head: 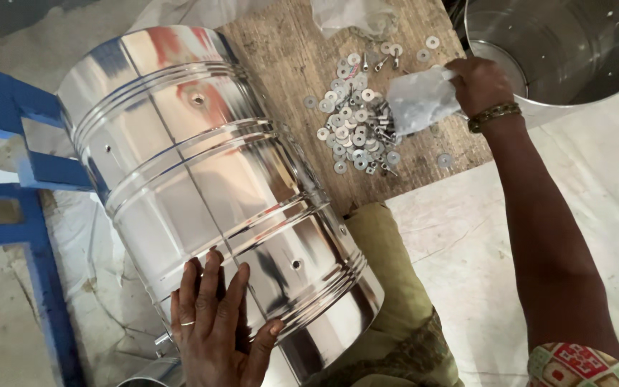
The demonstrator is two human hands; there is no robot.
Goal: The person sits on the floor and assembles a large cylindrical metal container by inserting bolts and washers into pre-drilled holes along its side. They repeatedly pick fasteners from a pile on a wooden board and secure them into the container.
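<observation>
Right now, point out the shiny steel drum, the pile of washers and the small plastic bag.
steel drum [202, 186], head view, on its ribbed side wall.
pile of washers [352, 129], head view, middle of the heap.
plastic bag [418, 100], head view, on its crumpled body.

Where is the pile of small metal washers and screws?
In the head view, the pile of washers and screws lies on the brown board, beside the right hand.
</observation>
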